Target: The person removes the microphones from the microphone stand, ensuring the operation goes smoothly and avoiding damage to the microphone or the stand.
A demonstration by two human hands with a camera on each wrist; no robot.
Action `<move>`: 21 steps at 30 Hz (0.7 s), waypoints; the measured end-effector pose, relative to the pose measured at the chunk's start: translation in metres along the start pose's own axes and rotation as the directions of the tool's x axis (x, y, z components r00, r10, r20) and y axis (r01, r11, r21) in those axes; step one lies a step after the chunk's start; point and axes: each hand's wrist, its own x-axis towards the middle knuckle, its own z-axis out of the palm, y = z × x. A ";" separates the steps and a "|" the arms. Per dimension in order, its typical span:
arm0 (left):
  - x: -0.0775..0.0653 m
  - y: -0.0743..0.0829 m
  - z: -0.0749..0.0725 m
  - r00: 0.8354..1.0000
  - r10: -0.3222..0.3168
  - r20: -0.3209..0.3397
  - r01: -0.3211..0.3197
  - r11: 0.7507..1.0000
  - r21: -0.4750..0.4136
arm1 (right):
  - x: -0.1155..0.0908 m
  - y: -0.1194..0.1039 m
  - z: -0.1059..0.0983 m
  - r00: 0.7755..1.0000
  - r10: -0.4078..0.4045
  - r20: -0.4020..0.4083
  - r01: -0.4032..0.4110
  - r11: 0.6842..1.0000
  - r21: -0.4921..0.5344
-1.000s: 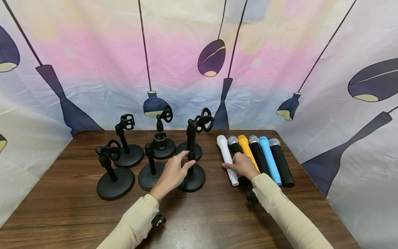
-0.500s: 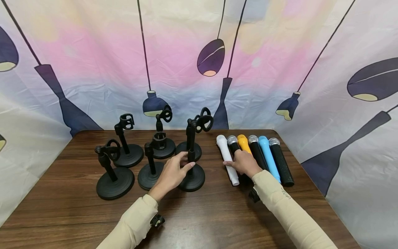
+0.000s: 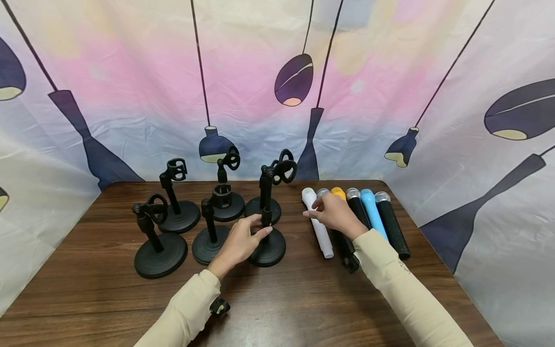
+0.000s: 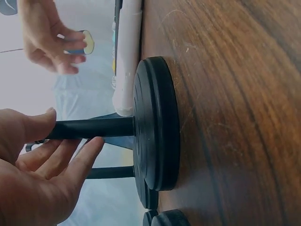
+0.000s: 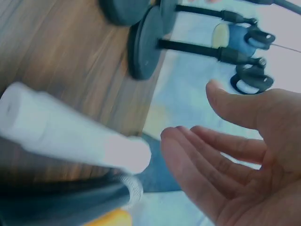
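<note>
My left hand [image 3: 238, 243] pinches the upright pole of the front-right black desktop microphone stand [image 3: 270, 248]. The left wrist view shows thumb and fingers on either side of that pole [image 4: 108, 126], above the round base. Over the left end of a row of microphones hovers my right hand [image 3: 336, 214], fingers loosely bent and holding nothing. Closest to it is a white microphone [image 3: 322, 236], lying on the table with its head pointing away. Beside this lies a black microphone [image 5: 70, 202] with a silver head, partly hidden by the hand in the head view.
Further right lie an orange microphone [image 3: 338, 192], a black one [image 3: 357, 207], a blue one [image 3: 374, 209] and another black one [image 3: 392, 224]. Several more stands, such as the front-left stand [image 3: 160, 255], occupy the table's left half. A printed curtain [image 3: 251, 96] hangs behind.
My right hand has lifted off the microphones and shifted slightly back and left, its fingers coming away from the white one. The left hand stays on the stand.
</note>
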 end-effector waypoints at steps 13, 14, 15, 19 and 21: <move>0.003 -0.006 -0.004 0.996 0.082 0.033 -0.083 0.997 0.004 | 0.002 -0.032 0.026 0.961 -0.275 0.001 0.262 0.915 0.307; 0.003 -0.007 -0.004 0.995 0.085 0.042 -0.086 0.996 0.008 | 0.002 -0.035 0.029 0.958 -0.287 -0.012 0.274 0.902 0.333; 0.003 -0.006 -0.005 0.995 0.093 0.045 -0.094 0.995 0.015 | 0.002 -0.037 0.032 0.955 -0.296 -0.025 0.285 0.889 0.358; 0.003 -0.007 -0.007 0.992 0.110 0.058 -0.112 0.994 0.019 | 0.004 -0.047 0.043 0.943 -0.322 -0.081 0.323 0.834 0.448; 0.002 -0.007 -0.009 0.992 0.113 0.061 -0.115 0.993 0.020 | 0.005 -0.051 0.047 0.938 -0.333 -0.100 0.338 0.805 0.487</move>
